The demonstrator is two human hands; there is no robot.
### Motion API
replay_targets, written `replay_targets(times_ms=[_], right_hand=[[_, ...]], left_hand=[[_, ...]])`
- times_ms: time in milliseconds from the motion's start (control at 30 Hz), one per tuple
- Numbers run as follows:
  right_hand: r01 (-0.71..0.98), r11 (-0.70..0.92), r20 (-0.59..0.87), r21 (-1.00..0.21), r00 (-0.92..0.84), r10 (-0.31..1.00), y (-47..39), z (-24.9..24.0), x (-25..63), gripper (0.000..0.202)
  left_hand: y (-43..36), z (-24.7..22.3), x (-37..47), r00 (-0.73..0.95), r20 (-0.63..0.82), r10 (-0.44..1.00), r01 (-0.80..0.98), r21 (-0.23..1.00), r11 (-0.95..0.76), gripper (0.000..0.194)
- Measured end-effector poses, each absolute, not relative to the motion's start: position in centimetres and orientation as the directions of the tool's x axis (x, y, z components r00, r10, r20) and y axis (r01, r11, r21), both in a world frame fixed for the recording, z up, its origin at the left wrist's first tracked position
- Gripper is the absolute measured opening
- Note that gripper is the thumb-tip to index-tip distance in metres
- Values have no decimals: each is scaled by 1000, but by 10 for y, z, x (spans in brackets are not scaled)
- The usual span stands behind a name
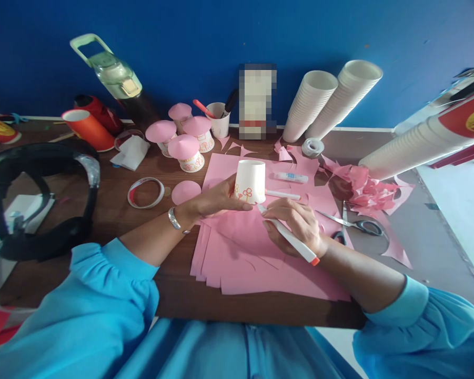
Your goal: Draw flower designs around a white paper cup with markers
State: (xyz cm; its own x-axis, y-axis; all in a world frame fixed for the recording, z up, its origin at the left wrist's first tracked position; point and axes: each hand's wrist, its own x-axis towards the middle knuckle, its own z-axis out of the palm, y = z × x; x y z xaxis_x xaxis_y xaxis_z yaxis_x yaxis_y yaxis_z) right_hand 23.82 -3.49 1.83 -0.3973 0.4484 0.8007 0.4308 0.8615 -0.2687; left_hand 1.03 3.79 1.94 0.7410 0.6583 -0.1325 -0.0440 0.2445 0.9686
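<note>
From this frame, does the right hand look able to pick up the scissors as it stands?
Probably not right away: the right hand is gripping a white marker. Otherwise the way looks fairly free, as the scissors lie close beside it, largely uncovered.

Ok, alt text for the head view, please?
A person's left hand holds an upside-down white paper cup with red-orange flowers drawn low down; the right hand holds a white marker close to it. Pink paper sheets lie beneath; four pink-roofed cups stand behind, leftward.
</note>
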Motion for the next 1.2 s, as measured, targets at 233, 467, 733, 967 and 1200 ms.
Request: replay_targets(times_ms=[233, 467, 733, 967, 1200], right_hand=[[456, 848, 793, -270, -394, 464, -34, 19, 239, 22], [444, 849, 792, -288, -388, 472, -34, 19, 238, 24], [460, 842, 777, -281, -406, 481, -34, 21, 238, 21], [436, 847, 772, -304, -409, 488, -35, 23, 237, 23], [427, 858, 790, -284, -402, 462, -35, 25, 238, 22]], left_hand=[[39, 22, 9, 748, -131, 650, -9, 978, 207, 57], [39, 21, 8, 751, -122, 648, -11, 981, 196, 59], [39, 21, 8, 750, -126, 649, -6, 980, 197, 64], [40, 21, 9, 752, -99, 651, -21, 985, 173, 64], [42, 17, 7, 764, -96, 638, -24, 984, 177, 63]])
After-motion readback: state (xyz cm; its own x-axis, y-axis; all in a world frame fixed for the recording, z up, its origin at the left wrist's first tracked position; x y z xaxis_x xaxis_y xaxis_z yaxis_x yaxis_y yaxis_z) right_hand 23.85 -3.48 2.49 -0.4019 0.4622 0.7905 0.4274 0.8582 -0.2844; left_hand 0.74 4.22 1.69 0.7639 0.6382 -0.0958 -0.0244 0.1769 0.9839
